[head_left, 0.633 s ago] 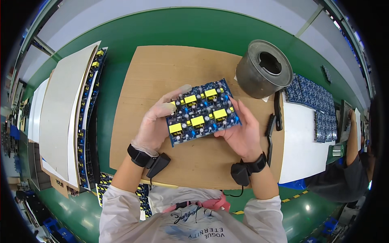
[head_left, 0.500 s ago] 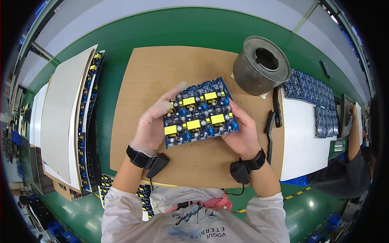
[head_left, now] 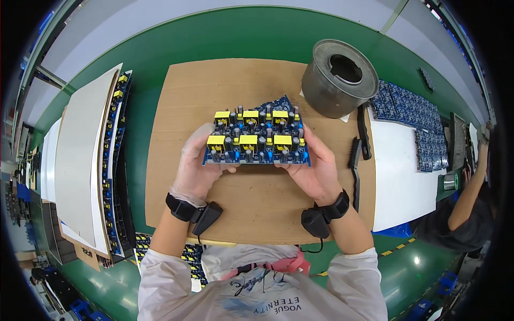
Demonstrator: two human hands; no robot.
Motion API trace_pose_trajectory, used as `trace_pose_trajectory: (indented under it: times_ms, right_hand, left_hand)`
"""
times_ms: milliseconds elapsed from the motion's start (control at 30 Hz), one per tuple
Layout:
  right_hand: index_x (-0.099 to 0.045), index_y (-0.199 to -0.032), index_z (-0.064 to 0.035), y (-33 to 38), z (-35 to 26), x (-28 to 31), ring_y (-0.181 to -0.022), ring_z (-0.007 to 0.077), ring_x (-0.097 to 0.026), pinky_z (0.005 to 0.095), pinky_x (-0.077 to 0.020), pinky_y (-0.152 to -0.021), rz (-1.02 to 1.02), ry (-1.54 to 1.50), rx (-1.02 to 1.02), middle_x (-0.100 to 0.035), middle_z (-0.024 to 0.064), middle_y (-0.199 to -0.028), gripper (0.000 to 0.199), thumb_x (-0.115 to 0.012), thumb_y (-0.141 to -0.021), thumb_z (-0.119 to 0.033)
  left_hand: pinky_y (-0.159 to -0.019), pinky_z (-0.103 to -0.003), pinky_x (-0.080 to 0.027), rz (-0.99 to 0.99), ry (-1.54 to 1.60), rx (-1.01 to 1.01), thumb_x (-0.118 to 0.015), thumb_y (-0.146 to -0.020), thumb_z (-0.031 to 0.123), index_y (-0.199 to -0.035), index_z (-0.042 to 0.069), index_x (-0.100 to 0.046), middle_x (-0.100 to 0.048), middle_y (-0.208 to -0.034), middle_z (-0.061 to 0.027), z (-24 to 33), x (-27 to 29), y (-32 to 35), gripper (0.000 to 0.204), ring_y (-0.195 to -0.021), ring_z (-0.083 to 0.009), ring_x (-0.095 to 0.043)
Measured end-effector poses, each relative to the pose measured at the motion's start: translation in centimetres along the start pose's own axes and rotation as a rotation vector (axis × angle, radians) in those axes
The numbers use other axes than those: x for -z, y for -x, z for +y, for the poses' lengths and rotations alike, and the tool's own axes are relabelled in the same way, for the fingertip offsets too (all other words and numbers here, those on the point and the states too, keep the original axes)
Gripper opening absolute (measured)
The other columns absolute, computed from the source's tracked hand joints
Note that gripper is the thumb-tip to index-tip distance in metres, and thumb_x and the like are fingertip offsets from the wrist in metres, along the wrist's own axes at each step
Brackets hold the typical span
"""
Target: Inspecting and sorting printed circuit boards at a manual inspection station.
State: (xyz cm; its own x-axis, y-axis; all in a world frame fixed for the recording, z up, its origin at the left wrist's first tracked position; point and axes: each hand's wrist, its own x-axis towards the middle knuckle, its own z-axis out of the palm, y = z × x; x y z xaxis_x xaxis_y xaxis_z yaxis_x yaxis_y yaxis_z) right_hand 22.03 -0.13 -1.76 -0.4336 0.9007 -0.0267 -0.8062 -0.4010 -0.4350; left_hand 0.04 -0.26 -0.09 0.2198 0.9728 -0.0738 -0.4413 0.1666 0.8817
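Note:
A blue circuit board panel (head_left: 256, 140) with yellow transformers and black capacitors is held level above a brown cardboard sheet (head_left: 251, 208). My left hand (head_left: 199, 167), in a thin clear glove, grips its left edge. Gripping the right edge is my right hand (head_left: 315, 170), which is bare. Both wrists wear black straps with small black boxes. The panel's component side faces up toward me.
A grey metal pot (head_left: 339, 77) stands at the cardboard's far right corner. Black brushes (head_left: 360, 144) lie beside a white sheet (head_left: 400, 176), with more blue boards (head_left: 412, 115) behind. Stacked boards and white sheets (head_left: 88, 160) stand at the left. Another person's arm (head_left: 467, 192) is at the far right.
The panel has turned from a tilted angle to square with me and sits slightly lower and closer. Both hands shifted with it and keep their hold.

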Motion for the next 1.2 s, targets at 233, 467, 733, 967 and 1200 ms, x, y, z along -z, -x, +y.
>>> trace_pose_trajectory:
  times_ms: [233, 467, 733, 967, 1200]
  right_hand:
    - [-0.047, -0.123, -0.0072, 0.03, 0.22, -0.15, -0.097, 0.0237, -0.06, 0.0387, -0.0526, -0.076, 0.06, 0.062, 0.001, -0.057, 0.0109, -0.116, 0.037, -0.033, -0.098, -0.031]
    - [-0.054, -0.114, -0.0088, 0.0, 0.22, -0.65, -0.093, 0.0222, -0.061, 0.037, -0.0516, -0.071, 0.072, 0.0, 0.022, -0.062, 0.0086, -0.109, 0.038, -0.037, -0.096, -0.038]
    - [-0.053, -0.114, -0.0049, -0.14, 0.25, -0.63, -0.08, 0.0212, -0.063, 0.0359, -0.0517, -0.07, 0.099, -0.016, -0.017, -0.064, 0.0104, -0.098, 0.043, -0.038, -0.096, -0.041]
    - [-0.055, -0.109, -0.0092, -0.19, 0.33, -0.54, -0.078, 0.0203, -0.063, 0.0348, -0.0504, -0.066, 0.123, 0.048, -0.01, -0.065, 0.0086, -0.098, 0.04, -0.036, -0.096, -0.042]
    - [-0.056, -0.106, -0.0115, -0.23, 0.44, -0.87, -0.074, 0.0189, -0.063, 0.0332, -0.0492, -0.064, 0.123, 0.072, -0.012, -0.065, 0.0065, -0.097, 0.038, -0.035, -0.096, -0.041]
  left_hand:
    - [-0.057, -0.031, -0.049, -0.022, 0.278, 0.086, -0.042, -0.092, 0.029, -0.103, 0.003, -0.056, -0.062, -0.092, -0.0089, -0.4, -0.03, -0.1, 0.031, -0.073, -0.0219, -0.06]
    - [-0.06, -0.033, -0.052, -0.145, 0.296, 0.021, -0.041, -0.094, 0.03, -0.115, 0.002, -0.05, -0.062, -0.099, -0.0129, -0.35, 0.36, -0.02, 0.036, -0.075, -0.0256, -0.063]
    - [-0.066, -0.032, -0.054, -0.288, 0.279, -0.006, -0.048, -0.09, 0.039, -0.132, 0.001, -0.035, -0.059, -0.108, -0.015, -0.17, 0.65, 0.1, 0.058, -0.083, -0.027, -0.064]
    - [-0.062, -0.037, -0.048, -0.183, 0.224, -0.015, -0.057, -0.082, 0.047, -0.115, 0.001, -0.048, -0.061, -0.097, -0.0166, -0.13, -0.13, 0.37, 0.057, -0.072, -0.0278, -0.06]
    - [-0.07, -0.034, -0.052, -0.273, 0.212, 0.012, -0.054, -0.084, 0.046, -0.131, 0.0, -0.036, -0.058, -0.11, -0.0143, 0.13, 0.4, 0.44, 0.068, -0.087, -0.0256, -0.062]
